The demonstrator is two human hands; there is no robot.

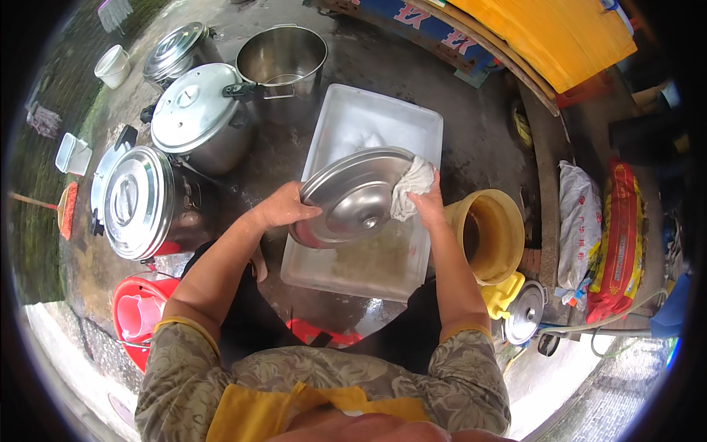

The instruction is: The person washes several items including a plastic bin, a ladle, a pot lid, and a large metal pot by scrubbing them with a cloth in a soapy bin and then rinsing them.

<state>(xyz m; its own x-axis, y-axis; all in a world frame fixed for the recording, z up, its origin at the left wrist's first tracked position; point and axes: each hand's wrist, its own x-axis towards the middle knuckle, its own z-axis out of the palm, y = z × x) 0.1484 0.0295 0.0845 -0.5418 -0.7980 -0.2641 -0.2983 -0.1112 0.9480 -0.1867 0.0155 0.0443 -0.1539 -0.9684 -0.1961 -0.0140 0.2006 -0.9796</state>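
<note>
A round stainless-steel pot lid (353, 201) is held tilted in front of me, above a white plastic tub (381, 276) with water in it. My left hand (287, 205) grips the lid's left edge, thumb on its face. At the opposite edge, my right hand (428, 196) presses a bunched whitish cloth (411, 187) against the metal. The lid hides the middle of the tub; white suds (359, 141) show beyond it.
At left stand lidded metal pots (188, 108), an open steel pot (281, 61) and a red bucket (124, 298). A yellowish bucket (505, 237), a yellow plastic container (505, 295) and another lid (525, 315) are at right. Filled sacks (616, 243) lie farther right.
</note>
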